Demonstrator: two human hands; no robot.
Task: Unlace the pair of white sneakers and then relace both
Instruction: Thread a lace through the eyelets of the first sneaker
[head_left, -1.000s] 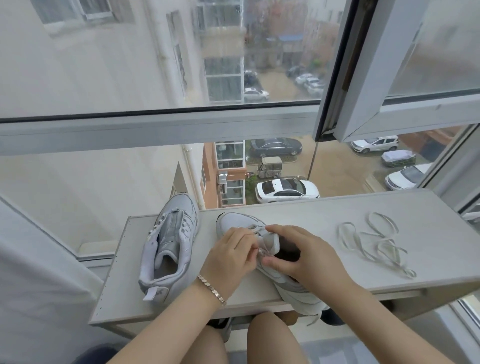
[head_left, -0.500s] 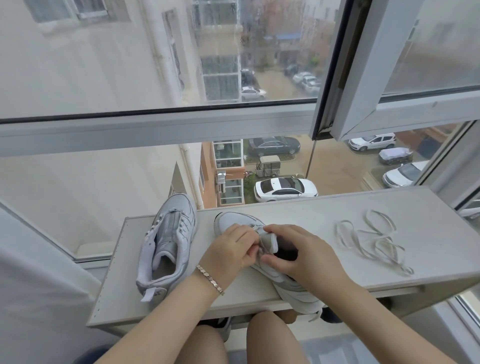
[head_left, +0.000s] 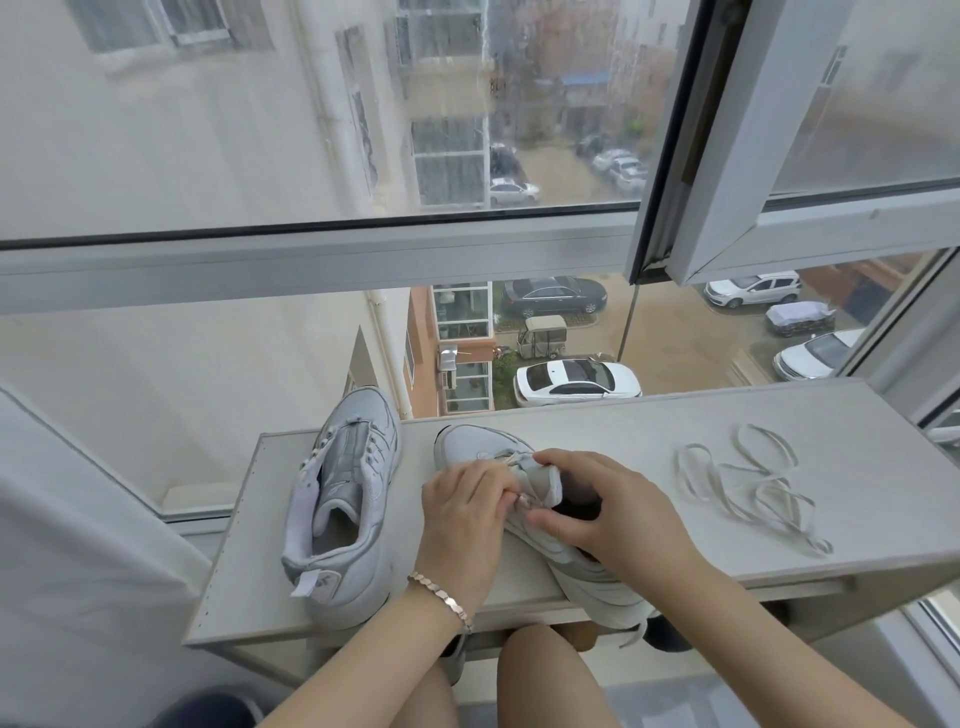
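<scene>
Two white sneakers lie on a pale shelf (head_left: 623, 421) by the window. The left sneaker (head_left: 345, 499) has no lace and lies apart from my hands. The right sneaker (head_left: 483, 447) lies toe away from me, its heel hanging over the shelf's front edge. My left hand (head_left: 462, 512), with a bracelet on the wrist, has its fingers curled and pinches the lace at the eyelets. My right hand (head_left: 597, 509) grips the sneaker's tongue and collar, thumb against its side. A loose white lace (head_left: 748, 483) lies in loops on the shelf to the right.
Window glass and a frame (head_left: 311, 260) rise just behind the shelf. An opened sash (head_left: 727, 156) juts in at the upper right. A white cloth (head_left: 67, 571) hangs at the left. My knees sit under the shelf's front edge.
Both hands stay on the right sneaker; the left fingers have shifted slightly at the eyelets. The left sneaker and the loose lace lie as before.
</scene>
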